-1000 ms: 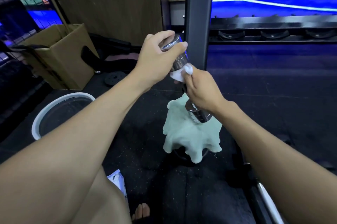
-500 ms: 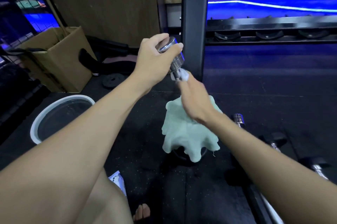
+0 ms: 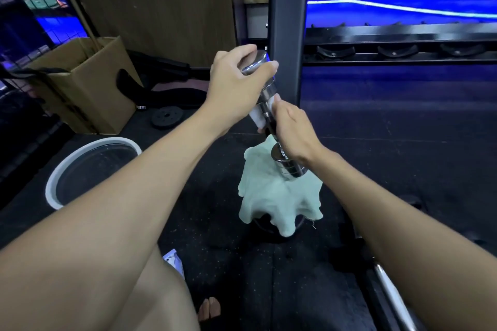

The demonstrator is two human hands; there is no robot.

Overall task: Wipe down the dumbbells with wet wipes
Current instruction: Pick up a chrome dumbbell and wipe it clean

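The person holds a chrome dumbbell tilted in the air above the black rubber floor, its upper end toward the dark rack post and its lower end over a pale green cloth. The left hand grasps the upper head, fingers and thumb curled round it. The right hand is wrapped round the handle, pressing a white wet wipe against the metal; the wipe shows on the left side of the handle, just below the upper head. The lower head juts out under the right wrist, touching or just above the cloth; which, the view does not settle. The cloth is draped over something dark on the floor. To the left sit 1 white-rimmed bucket and 1 cardboard box, well apart from the hands. A small black weight plate lies near the box.
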